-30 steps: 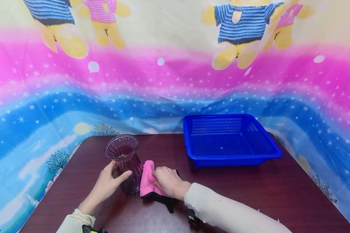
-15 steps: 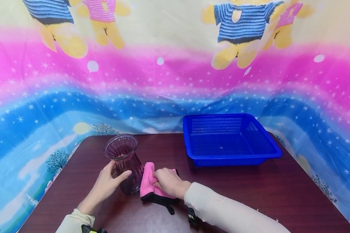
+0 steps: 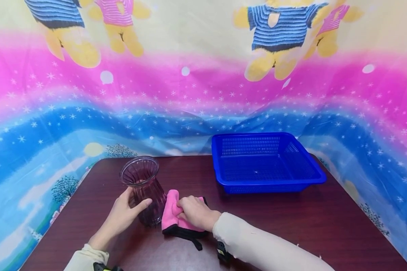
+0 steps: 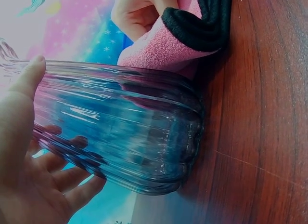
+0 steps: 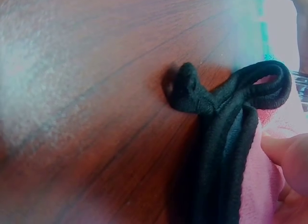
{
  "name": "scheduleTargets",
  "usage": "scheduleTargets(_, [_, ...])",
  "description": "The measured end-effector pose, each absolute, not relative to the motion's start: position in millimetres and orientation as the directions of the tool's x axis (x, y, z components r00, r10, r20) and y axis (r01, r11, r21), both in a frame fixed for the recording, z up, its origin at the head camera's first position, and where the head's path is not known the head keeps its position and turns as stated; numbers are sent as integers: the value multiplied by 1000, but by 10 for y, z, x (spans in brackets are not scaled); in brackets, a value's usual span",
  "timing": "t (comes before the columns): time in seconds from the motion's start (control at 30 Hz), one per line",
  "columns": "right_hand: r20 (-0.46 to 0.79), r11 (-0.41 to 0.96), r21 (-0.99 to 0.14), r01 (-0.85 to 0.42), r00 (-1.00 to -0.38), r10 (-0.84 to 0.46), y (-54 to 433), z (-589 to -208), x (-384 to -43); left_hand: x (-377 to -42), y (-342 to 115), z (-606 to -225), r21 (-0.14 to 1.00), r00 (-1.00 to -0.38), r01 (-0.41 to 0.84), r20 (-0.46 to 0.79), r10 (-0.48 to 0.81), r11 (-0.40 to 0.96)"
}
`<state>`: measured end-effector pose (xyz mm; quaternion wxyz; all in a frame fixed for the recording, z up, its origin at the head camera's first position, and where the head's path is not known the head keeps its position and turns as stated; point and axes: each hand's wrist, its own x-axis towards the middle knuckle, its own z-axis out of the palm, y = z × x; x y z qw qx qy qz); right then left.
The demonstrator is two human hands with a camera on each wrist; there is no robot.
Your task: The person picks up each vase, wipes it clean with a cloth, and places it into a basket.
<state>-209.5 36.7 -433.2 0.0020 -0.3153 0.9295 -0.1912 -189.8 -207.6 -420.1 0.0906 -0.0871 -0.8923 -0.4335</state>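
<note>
A purple-tinted glass vase [image 3: 152, 197] with a flared rim stands on the left part of the table. My left hand [image 3: 119, 213] holds it from the left, thumb across the near side and fingers curled behind; in the left wrist view those fingers show beneath the ribbed glass [image 4: 125, 123]. Right beside the vase, my right hand [image 3: 196, 212] grips a folded pink cloth [image 3: 171, 211] with black edging, thumb pressed into its fold. Its black hanging loop [image 5: 190, 91] sticks out over the wood in the right wrist view. Part of the cloth is hidden under the right hand.
A blue plastic basket [image 3: 264, 184] with perforated walls sits at the back right of the dark red-brown table [image 3: 291, 222]. A printed curtain [image 3: 176, 90] hangs along the table's back and sides.
The cloth has sunk slightly lower at its upper fold, and its black loop has swung out flatter. Both hands keep nearly the same place, and the vase stays put.
</note>
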Motion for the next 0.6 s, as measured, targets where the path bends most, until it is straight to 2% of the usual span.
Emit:
scheduleTargets(0.2, [86,728,-399,-557,-814,-575,374,-4333,-2097,-1875,-2070,-4183,734,-965,249,247,92,631])
scheduleTargets(0.37, [85,723,-410,-555,-813,-576,377,-4339,-2103,-1848,-2052,-4171,764,-947,313,297,124,564])
scheduleTargets(0.6, [96,721,-402,-564,-809,-579,389,-4351,-2130,-1803,-1926,-4077,803,-942,309,331,50,510])
